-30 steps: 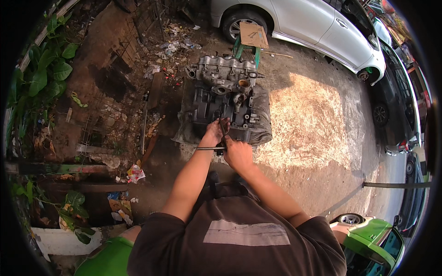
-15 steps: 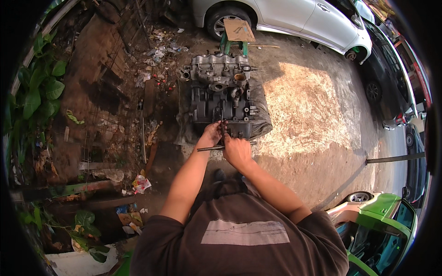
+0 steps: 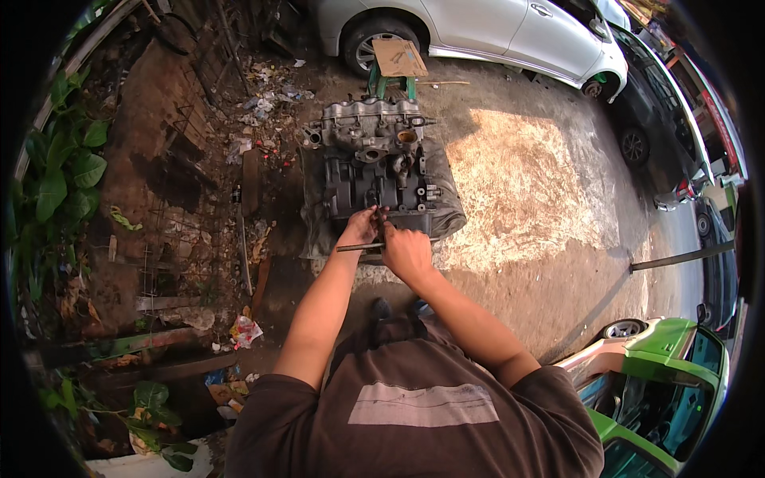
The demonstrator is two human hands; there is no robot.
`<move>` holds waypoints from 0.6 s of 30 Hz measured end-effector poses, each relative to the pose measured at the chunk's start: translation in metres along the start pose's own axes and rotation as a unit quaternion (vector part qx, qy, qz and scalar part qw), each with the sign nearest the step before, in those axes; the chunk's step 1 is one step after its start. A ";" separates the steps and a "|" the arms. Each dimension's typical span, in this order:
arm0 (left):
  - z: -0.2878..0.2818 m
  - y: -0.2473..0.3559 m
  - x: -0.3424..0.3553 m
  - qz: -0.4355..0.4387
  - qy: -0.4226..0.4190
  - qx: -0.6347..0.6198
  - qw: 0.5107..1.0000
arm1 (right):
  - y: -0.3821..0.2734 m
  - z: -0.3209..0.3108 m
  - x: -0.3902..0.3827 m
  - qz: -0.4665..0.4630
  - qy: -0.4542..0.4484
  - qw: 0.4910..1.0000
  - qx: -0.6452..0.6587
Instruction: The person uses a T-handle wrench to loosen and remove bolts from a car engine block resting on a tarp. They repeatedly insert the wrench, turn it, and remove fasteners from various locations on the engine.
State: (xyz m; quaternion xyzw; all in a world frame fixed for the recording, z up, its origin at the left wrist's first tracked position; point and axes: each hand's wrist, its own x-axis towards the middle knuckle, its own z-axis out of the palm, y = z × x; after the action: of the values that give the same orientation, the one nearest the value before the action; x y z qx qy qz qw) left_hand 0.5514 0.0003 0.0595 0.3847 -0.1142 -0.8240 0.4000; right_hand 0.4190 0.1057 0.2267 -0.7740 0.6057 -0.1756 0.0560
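Note:
An engine block (image 3: 341,185) stands in front of me, grey and grimy, with its metal head (image 3: 362,119) at the far side. Against its near edge I hold a dark T-handle wrench (image 3: 351,248), whose crossbar runs roughly left to right. My right hand (image 3: 408,252) is closed round the wrench where bar and shaft meet, hiding that joint. Closer to the engine, my left hand (image 3: 360,228) has its blackened fingers pinched about the wrench's shaft. The far tip of the tool is too small and dark to make out.
Dark sheeting (image 3: 450,219) lies under the engine. Beyond it stands a green stool (image 3: 392,84) with cardboard (image 3: 400,58) on top, beside a silver car (image 3: 478,32). Litter (image 3: 267,99) and planks line the left. A green car (image 3: 661,366) is at the lower right.
The whole view has shifted slightly, carrying the engine a little leftward in the picture. The wrench's crossbar is tilted a touch more, its left end lower. Both hands keep their hold.

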 end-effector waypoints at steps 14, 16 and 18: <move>0.038 0.057 -0.095 0.141 0.094 0.165 0.972 | 0.022 -0.023 0.051 -0.070 0.024 0.997 -0.018; 0.056 0.072 -0.127 0.196 0.087 0.241 0.946 | 0.027 -0.022 0.044 -0.079 0.027 0.996 -0.032; 0.074 0.084 -0.154 0.220 0.027 0.353 0.909 | 0.027 -0.017 0.041 -0.067 0.028 0.997 -0.031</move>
State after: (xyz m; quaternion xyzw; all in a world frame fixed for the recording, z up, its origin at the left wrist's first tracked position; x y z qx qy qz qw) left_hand 0.6055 0.0514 0.2349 0.4879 -0.4682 -0.6106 0.4122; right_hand 0.3967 0.0619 0.2427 -0.8089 0.5592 -0.1817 0.0031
